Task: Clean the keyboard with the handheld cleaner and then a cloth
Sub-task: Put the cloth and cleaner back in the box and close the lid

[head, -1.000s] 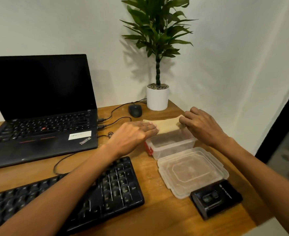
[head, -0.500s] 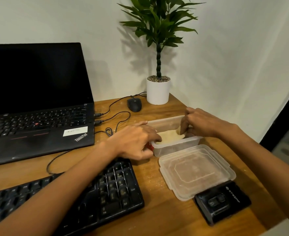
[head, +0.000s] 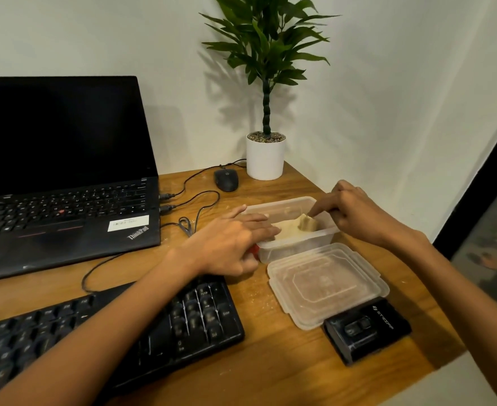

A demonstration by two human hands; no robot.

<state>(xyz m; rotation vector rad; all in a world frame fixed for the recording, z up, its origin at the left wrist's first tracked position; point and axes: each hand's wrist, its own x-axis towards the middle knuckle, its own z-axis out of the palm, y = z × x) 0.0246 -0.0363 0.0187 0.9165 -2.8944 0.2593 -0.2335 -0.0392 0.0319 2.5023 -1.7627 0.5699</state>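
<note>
A beige cloth (head: 292, 230) lies bunched inside a clear plastic container (head: 297, 249) on the wooden desk. My left hand (head: 229, 244) reaches over the container's near-left corner, its straight fingers pressing the cloth down. From the right, my right hand (head: 355, 213) pinches a raised fold of the cloth with index finger and thumb. The black keyboard (head: 200, 317) sits at the front left, partly under my left forearm. The black handheld cleaner (head: 367, 329) lies near the desk's front right edge.
The container's clear lid (head: 326, 284) lies between container and cleaner. An open black laptop (head: 65, 218) stands at the back left, with cables (head: 194, 206) trailing to a black mouse (head: 226, 179). A potted plant (head: 265, 156) stands in the back corner. A small red object (head: 253, 253) shows beside the container.
Both hands lowered the cloth from above the container down into it. My left hand now presses it flat and my right hand has drawn back to one raised fold.
</note>
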